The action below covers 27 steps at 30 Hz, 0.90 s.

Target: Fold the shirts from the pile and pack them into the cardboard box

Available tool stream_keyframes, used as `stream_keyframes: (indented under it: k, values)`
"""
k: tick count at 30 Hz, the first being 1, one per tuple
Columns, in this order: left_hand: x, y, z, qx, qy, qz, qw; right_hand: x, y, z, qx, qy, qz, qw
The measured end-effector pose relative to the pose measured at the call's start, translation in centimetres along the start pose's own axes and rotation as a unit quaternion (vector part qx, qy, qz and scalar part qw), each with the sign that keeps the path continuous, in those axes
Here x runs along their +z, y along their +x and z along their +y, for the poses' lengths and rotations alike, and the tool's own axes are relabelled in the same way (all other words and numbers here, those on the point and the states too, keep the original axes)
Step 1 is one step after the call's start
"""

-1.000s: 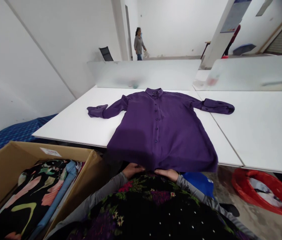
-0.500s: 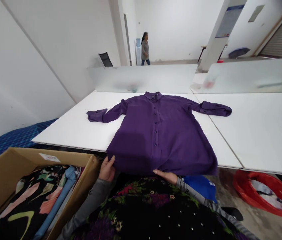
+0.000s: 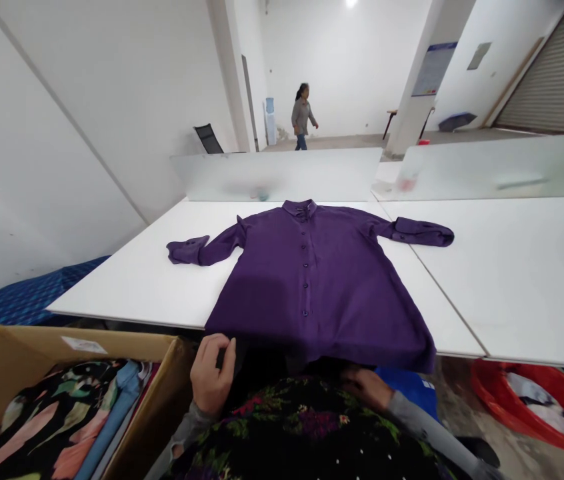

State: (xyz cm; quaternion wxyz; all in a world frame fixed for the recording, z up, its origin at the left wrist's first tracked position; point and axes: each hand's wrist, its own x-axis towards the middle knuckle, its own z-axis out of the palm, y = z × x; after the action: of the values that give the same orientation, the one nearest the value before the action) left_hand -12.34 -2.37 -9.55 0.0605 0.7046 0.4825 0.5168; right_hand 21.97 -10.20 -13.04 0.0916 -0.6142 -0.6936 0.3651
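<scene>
head view: purple shirt (image 3: 282,280) lies spread on white table (image 3: 127,283), hem overhanging near edge. left hand (image 3: 211,377) is curled at hem's left corner; right hand (image 3: 369,388) is beside hem, right of centre. cannot tell whether either grips shirt.

Before you, the shirt (image 3: 287,287) lies on the table (image 3: 137,273), its collar at the far side and its hem beyond the near edge. Your left hand (image 3: 213,373) is at the left hem corner; your right hand (image 3: 368,387) is under the hem, right of the middle. At your left stands the box (image 3: 173,353) with clothes (image 3: 69,413) in it; at your right, below the table, the container (image 3: 489,393). Behind the shirt stands the partition (image 3: 287,175), and beyond it a person (image 3: 303,120).
</scene>
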Motion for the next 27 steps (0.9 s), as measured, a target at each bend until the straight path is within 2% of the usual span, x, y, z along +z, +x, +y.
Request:
stream_keyframes:
  k: [1,3,5,7,9,12,14,15,17,20,22,24,26,27]
  values:
    - [0.3,1.4,1.0,0.039,-0.013,-0.018,0.999,-1.6,-1.7,-0.1,0.005,-0.004,-0.028,1.000]
    - [1.3,4.7,2.6,0.082,-0.027,-0.059,0.995,-5.3,-4.9,-0.8,-0.019,0.064,-0.090,0.994]
    - [3.0,8.4,3.7,0.106,-0.031,-0.103,0.988,-9.1,-7.3,-1.3,-0.038,0.178,-0.076,0.980]
    - [5.7,12.3,4.3,0.137,-0.030,-0.143,0.980,-12.6,-8.3,-0.5,-0.001,0.241,0.016,0.970]
    - [9.3,16.2,4.4,0.182,-0.019,-0.173,0.968,-15.9,-8.0,2.1,0.070,0.225,0.155,0.959]
    - [15.8,21.3,3.8,0.254,0.012,-0.203,0.945,-21.0,-5.7,7.8,0.147,0.111,0.360,0.915]
    - [20.3,24.1,3.2,0.282,0.036,-0.224,0.932,-24.5,-3.4,10.7,0.169,-0.005,0.465,0.869]
    - [22.3,25.2,2.9,0.285,0.052,-0.239,0.927,-26.2,-2.1,11.6,0.173,-0.066,0.499,0.847]
    - [25.9,26.7,2.3,0.272,0.085,-0.272,0.919,-29.2,0.8,12.5,0.174,-0.171,0.529,0.813]
    - [29.5,27.3,1.2,0.221,0.131,-0.305,0.917,-32.5,5.4,13.0,0.202,-0.226,0.523,0.796]
    - [30.6,27.0,0.6,0.190,0.160,-0.318,0.915,-34.3,7.8,13.8,0.233,-0.162,0.541,0.792]
    - [31.0,26.6,0.2,0.182,0.179,-0.323,0.911,-36.3,9.2,15.2,0.241,-0.060,0.563,0.788]
    - [31.1,26.4,0.0,0.189,0.175,-0.321,0.911,-38.2,9.0,16.9,0.231,0.009,0.594,0.770]
    - [31.1,26.4,-0.1,0.189,0.170,-0.320,0.913,-39.1,8.3,17.8,0.225,0.028,0.618,0.753]
